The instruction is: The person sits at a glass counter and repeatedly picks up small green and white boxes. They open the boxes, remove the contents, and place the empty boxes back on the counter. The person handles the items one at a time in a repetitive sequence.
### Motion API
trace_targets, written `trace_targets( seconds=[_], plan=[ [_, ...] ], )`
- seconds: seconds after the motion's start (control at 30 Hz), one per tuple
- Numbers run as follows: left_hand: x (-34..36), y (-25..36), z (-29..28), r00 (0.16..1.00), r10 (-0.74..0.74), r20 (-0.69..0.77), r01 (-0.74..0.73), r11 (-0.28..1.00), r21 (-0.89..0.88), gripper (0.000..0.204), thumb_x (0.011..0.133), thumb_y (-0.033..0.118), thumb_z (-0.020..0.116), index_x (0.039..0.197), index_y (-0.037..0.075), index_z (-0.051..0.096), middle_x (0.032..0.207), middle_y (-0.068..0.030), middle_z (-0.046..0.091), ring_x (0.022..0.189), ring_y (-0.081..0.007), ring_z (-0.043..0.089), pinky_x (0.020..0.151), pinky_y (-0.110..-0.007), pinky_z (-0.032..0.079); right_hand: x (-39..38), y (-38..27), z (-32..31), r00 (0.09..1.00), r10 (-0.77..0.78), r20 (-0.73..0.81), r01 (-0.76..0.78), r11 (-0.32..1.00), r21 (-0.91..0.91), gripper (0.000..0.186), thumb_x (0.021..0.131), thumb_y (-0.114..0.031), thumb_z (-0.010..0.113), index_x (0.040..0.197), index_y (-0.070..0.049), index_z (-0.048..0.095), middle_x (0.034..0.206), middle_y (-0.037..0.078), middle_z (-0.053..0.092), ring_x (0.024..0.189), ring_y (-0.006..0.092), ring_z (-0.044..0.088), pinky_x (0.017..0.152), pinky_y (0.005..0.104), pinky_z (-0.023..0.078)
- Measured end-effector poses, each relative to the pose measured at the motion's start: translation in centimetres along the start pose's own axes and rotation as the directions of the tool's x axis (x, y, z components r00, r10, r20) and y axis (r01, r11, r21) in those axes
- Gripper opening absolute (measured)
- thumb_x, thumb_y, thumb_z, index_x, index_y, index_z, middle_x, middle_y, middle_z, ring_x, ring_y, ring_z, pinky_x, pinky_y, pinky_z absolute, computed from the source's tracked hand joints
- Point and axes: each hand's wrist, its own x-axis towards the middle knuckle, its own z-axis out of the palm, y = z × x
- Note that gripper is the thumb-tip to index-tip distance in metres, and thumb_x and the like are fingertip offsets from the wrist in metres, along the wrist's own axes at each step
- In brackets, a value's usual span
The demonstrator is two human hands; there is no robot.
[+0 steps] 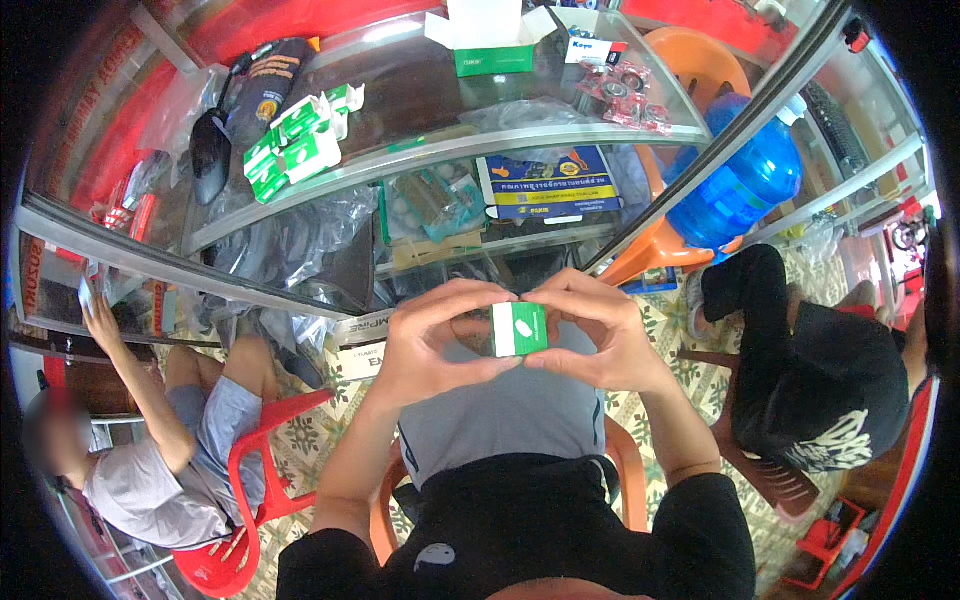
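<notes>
A small green and white cardboard box (pixel 521 331) is held up over my lap, a little short of the glass counter. From its left side my left hand (pixel 428 345) grips it, fingertips along the top edge and thumb at the bottom. My right hand (pixel 598 332) pinches the same box from the right in a matching way. The box looks closed; its back and underside are hidden. On the counter, to the far left of my hands, lies a loose pile of similar green and white boxes (pixel 300 150). A larger green carton (pixel 495 60) with raised white flaps stands further back.
The glass counter (pixel 420 160) curves ahead of me. Small parts in clear and red packets (pixel 622 92) lie at its right end. A blue water jug (pixel 740 175) stands on an orange chair (pixel 640 250). People sit on both sides: one in grey (pixel 165 490), one in black (pixel 820 390).
</notes>
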Motion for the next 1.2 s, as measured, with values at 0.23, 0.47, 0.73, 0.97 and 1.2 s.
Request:
trace_targets(
  seconds=[0.23,0.47,0.73,0.97,1.2],
  plan=[
    [4.4,1.9,-1.6,0.973,0.103,-0.208,-0.060,0.977,0.203,0.059,0.080,-0.005,0.089,0.135,-0.004,0.066,0.127,-0.0160,0.070,0.115,-0.0234,0.072,0.097,-0.038,0.062,-0.4,0.1,-0.2,0.983,-0.012,-0.182,-0.006,0.995,-0.099,0.061,0.088,-0.001,0.084,0.144,-0.001,0.062,0.133,0.013,0.067,0.106,0.0181,0.067,0.082,0.0311,0.056],
    [15.7,5.4,-3.1,0.927,0.278,-0.251,-0.109,0.841,0.530,0.058,0.085,0.014,0.091,0.135,-0.003,0.067,0.109,-0.0172,0.078,0.095,-0.0188,0.077,0.086,-0.032,0.063,-2.6,1.1,-0.8,0.972,0.081,-0.220,-0.118,0.980,-0.161,0.040,0.093,-0.004,0.080,0.131,0.001,0.070,0.132,0.014,0.069,0.102,0.0172,0.068,0.082,0.0290,0.056],
    [27.6,5.9,-7.4,0.931,0.360,0.058,-0.150,0.231,0.961,0.059,0.084,0.037,0.088,0.128,0.000,0.075,0.101,-0.0189,0.081,0.094,-0.0238,0.079,0.088,-0.036,0.061,-4.6,0.9,-1.2,0.962,0.056,-0.268,-0.121,0.965,-0.232,0.033,0.092,-0.010,0.081,0.122,0.002,0.073,0.123,0.015,0.073,0.097,0.0219,0.070,0.077,0.0315,0.056],
    [33.9,3.4,-9.3,0.985,0.076,0.154,-0.160,0.081,0.984,0.041,0.088,0.036,0.080,0.110,0.002,0.082,0.100,-0.0254,0.078,0.093,-0.0389,0.078,0.086,-0.047,0.061,-6.1,1.4,-1.6,0.956,0.086,-0.282,-0.158,0.957,-0.243,0.026,0.093,-0.011,0.081,0.115,0.001,0.076,0.121,0.015,0.074,0.101,0.0234,0.071,0.079,0.0319,0.057],
    [35.6,2.7,-7.8,0.987,-0.148,0.069,-0.080,-0.069,0.994,0.046,0.099,0.048,0.070,0.104,0.004,0.083,0.097,-0.0267,0.078,0.090,-0.0402,0.077,0.082,-0.048,0.061,-6.2,1.3,-1.5,0.957,0.099,-0.274,-0.163,0.961,-0.222,0.023,0.094,-0.011,0.080,0.113,0.000,0.078,0.121,0.015,0.074,0.101,0.0237,0.072,0.079,0.0321,0.057]
  ],
)
